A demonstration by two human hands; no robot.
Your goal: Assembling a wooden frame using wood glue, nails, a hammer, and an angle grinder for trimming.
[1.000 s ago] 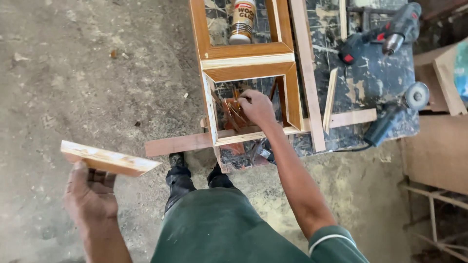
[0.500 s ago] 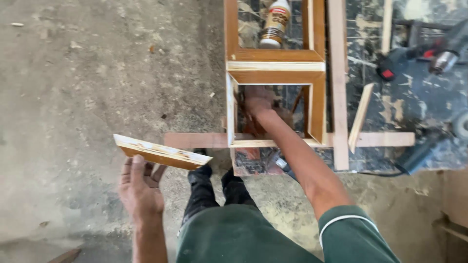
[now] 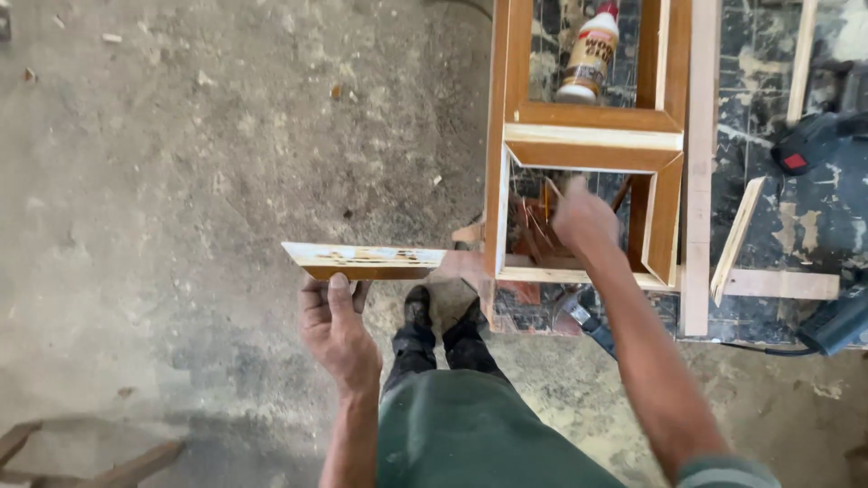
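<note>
My left hand (image 3: 336, 325) grips a short mitred wooden frame piece (image 3: 363, 260), held level just left of the workbench with glue smears on its pale upper face. My right hand (image 3: 583, 220) is blurred, inside the opening of a small brown wooden frame (image 3: 667, 210) lying on the bench, right at a bundle of thin reddish strips (image 3: 532, 226). Whether the fingers grasp them is unclear. A second, larger frame (image 3: 592, 117) sits just beyond it, with a glue bottle (image 3: 588, 54) lying inside.
A long pale wooden strip (image 3: 698, 163) runs along the frames' right side. A thinner slat (image 3: 737, 237) leans beside it. A power tool with a red button (image 3: 814, 145) and another tool (image 3: 836, 323) lie at the bench's right. Dusty concrete floor (image 3: 181, 181) spreads to the left.
My left hand has carried the frame piece rightward toward the bench, close to the small frame's corner. My right hand stays inside the small frame, moving quickly.
</note>
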